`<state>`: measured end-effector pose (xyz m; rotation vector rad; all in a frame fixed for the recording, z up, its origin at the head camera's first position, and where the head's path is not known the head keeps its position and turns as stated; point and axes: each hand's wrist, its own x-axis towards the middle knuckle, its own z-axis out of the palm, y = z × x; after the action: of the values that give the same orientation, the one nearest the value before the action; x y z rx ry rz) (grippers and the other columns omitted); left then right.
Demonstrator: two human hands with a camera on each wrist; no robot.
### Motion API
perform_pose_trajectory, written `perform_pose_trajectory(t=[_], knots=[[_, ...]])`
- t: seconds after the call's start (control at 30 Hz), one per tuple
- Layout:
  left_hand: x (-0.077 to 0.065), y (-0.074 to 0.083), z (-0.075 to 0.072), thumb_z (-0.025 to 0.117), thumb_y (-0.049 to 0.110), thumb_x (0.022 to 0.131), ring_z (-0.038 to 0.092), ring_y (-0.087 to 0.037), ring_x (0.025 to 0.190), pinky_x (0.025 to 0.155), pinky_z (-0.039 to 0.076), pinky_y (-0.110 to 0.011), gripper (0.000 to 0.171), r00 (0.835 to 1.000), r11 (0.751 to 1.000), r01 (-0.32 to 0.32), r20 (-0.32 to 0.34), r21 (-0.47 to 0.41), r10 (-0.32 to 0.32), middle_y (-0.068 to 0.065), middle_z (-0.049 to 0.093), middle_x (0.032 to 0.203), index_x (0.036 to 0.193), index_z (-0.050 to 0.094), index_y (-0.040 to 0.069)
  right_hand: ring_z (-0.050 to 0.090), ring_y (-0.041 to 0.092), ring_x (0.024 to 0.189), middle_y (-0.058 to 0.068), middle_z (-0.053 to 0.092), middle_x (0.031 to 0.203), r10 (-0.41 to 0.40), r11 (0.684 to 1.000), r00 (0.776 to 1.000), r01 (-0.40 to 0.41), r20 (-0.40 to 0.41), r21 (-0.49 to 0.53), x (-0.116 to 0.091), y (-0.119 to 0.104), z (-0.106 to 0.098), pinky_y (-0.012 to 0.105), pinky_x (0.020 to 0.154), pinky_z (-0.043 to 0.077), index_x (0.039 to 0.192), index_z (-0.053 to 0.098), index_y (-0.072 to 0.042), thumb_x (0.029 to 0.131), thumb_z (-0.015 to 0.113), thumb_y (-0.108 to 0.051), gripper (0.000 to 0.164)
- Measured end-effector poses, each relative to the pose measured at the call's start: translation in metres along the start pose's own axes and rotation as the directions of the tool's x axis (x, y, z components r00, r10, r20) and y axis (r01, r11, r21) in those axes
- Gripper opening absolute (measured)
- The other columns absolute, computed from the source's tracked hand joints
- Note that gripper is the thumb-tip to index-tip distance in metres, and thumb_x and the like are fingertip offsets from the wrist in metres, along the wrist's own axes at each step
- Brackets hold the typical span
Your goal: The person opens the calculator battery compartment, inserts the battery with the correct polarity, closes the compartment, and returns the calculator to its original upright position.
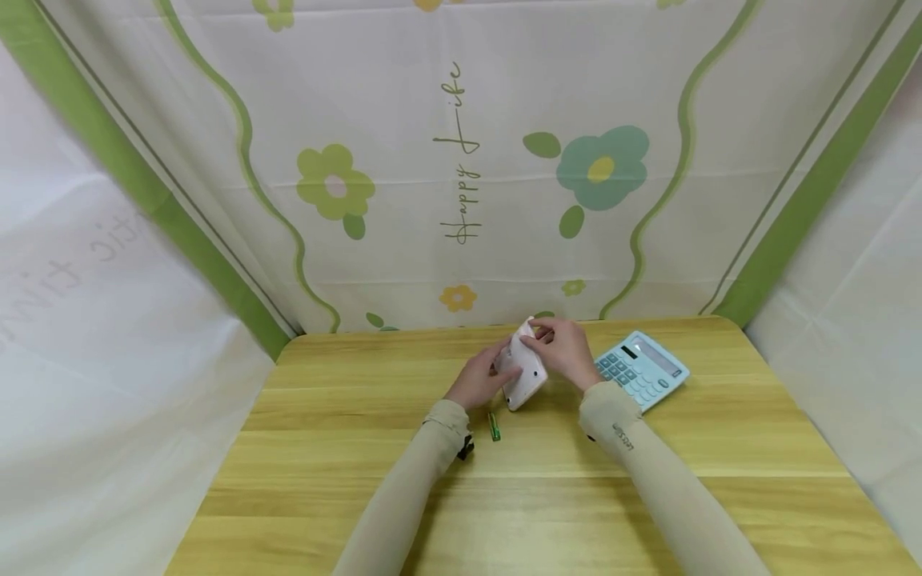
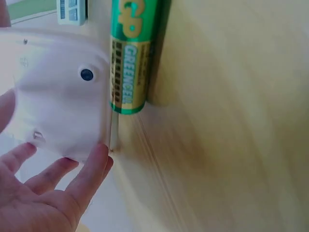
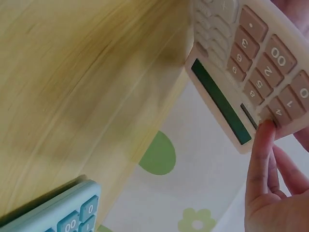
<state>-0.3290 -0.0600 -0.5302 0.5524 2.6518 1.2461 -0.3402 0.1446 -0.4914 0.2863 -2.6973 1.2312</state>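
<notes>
A pale pink calculator [image 1: 531, 382] is held up over the table, its back facing me and its keys [image 3: 268, 70] showing in the right wrist view. My left hand [image 1: 479, 379] grips its left side, with fingers along the edge in the left wrist view. My right hand [image 1: 565, 349] pinches the upper edge, one fingertip resting by the 4 key in the right wrist view. The right thumb lies on the back. A green and gold GP Greencell battery [image 2: 130, 63] lies on the table below, near my left wrist.
A light blue calculator [image 1: 651, 372] lies face up by my right wrist. The wooden table [image 1: 346, 456] ends at a white curtain [image 1: 403, 200] printed with flowers, with more curtain at both sides. Something small and black [image 1: 466, 448] shows beside the left cuff.
</notes>
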Motion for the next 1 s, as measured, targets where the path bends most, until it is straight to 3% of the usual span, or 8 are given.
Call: perform_pose_trajectory(t=[0.17,0.37,0.47,0.63,0.77,0.87,1.0], knots=[[-0.002,0.004,0.000,0.054,0.064,0.101,0.049,-0.035,0.144,0.111,0.050,-0.053,0.082,1.000,0.996,0.015,0.005,-0.091,-0.014,-0.009,0.038,0.166,0.166,0.024,0.024,0.074,0.029,0.093,0.015,0.075,0.107,-0.027,0.999,1.000,0.027,-0.006,0.046,-0.001,-0.005,0.003,0.042,0.077,0.064,0.130,0.071,-0.003,0.096,0.076,-0.028,0.042],[-0.006,0.012,-0.001,0.048,0.076,0.096,0.038,-0.040,0.150,0.115,0.043,-0.061,0.090,0.997,0.981,0.071,0.030,-0.178,-0.066,-0.009,0.023,0.172,0.166,0.002,0.041,0.076,0.031,0.091,0.016,0.075,0.116,-0.056,0.995,0.998,0.054,0.030,0.081,-0.001,-0.010,0.006,0.040,0.073,0.064,0.133,0.070,-0.005,0.098,0.073,-0.029,0.042],[-0.007,0.013,-0.003,0.049,0.077,0.095,0.034,-0.040,0.152,0.116,0.042,-0.062,0.093,0.997,0.980,0.077,0.040,-0.186,-0.071,-0.007,0.016,0.174,0.163,-0.005,0.046,0.076,0.032,0.091,0.017,0.074,0.120,-0.044,0.994,0.998,0.039,0.053,0.100,-0.002,-0.011,0.007,0.037,0.070,0.064,0.136,0.067,-0.005,0.101,0.069,-0.028,0.042],[-0.008,0.013,-0.006,0.054,0.072,0.096,0.031,-0.042,0.153,0.112,0.046,-0.061,0.092,0.997,0.972,0.064,0.044,-0.226,-0.056,-0.006,0.014,0.174,0.162,-0.004,0.048,0.076,0.032,0.094,0.021,0.072,0.122,-0.034,0.983,0.995,0.016,0.099,0.181,-0.003,-0.012,0.005,0.033,0.069,0.065,0.139,0.063,-0.002,0.103,0.066,-0.023,0.042],[-0.010,0.013,-0.007,0.056,0.069,0.097,0.030,-0.044,0.153,0.111,0.047,-0.062,0.090,0.997,0.961,0.067,0.057,-0.267,-0.054,-0.006,0.015,0.174,0.163,-0.003,0.049,0.076,0.035,0.095,0.024,0.070,0.126,-0.018,0.973,0.989,-0.016,0.147,0.231,-0.003,-0.009,0.005,0.040,0.073,0.066,0.145,0.057,-0.001,0.104,0.066,-0.024,0.048],[-0.010,0.012,-0.006,0.056,0.063,0.099,0.032,-0.046,0.151,0.111,0.045,-0.064,0.089,0.997,0.952,0.066,0.060,-0.298,-0.050,-0.009,0.017,0.174,0.164,-0.002,0.046,0.075,0.039,0.099,0.028,0.063,0.134,0.020,0.966,0.974,-0.077,0.227,0.248,-0.003,-0.003,0.007,0.048,0.078,0.065,0.154,0.045,-0.001,0.105,0.062,-0.036,0.062],[-0.009,0.011,-0.003,0.056,0.052,0.104,0.038,-0.046,0.148,0.111,0.045,-0.064,0.085,0.997,0.928,0.070,0.064,-0.365,-0.050,-0.014,0.019,0.172,0.166,0.000,0.041,0.069,0.043,0.113,0.029,0.049,0.151,0.089,0.956,0.922,-0.185,0.377,0.227,-0.005,0.003,0.010,0.052,0.090,0.062,0.164,0.025,-0.007,0.107,0.045,-0.057,0.078]])
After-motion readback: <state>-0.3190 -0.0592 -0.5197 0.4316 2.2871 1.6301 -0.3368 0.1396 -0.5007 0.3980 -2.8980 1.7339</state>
